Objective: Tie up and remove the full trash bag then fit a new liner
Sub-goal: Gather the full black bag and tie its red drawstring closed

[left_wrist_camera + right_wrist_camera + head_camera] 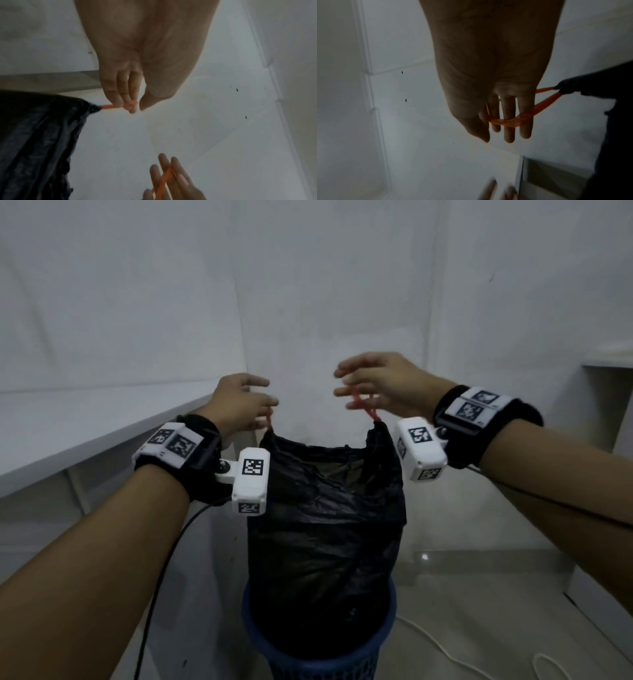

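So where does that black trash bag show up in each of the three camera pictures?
Head: black trash bag in the centre, rising out of the blue basket.
Left wrist: fills the lower left.
Right wrist: along the right edge.
Shared landmark: the orange drawstring at the bag's top corners.

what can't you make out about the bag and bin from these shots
- Bag contents: the black plastic hides them in every view.
- Bin base: cut off by the head view's bottom edge.
- Left hand grip on its drawstring: the fingers cover most of it in the left wrist view.
- Right hand detail: dark and dim in the right wrist view.
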